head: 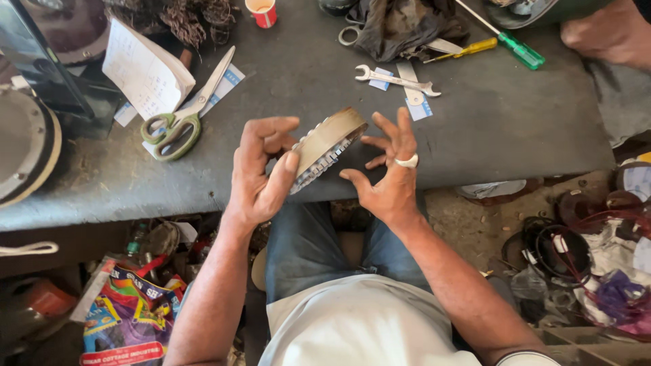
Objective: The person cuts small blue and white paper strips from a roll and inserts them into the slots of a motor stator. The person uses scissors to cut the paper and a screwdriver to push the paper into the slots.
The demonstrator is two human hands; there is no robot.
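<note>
A: Where is the ring [329,146]?
B: Over the near bench [488,129] edge, gripped in my left hand [258,176].
A: And the right hand [388,169]?
B: Spread wide beside the ring, fingertips just off it; scissors [183,112] lie far left.

Tan ring [330,139], green-handled scissors [180,120], red cup [262,11]
</note>
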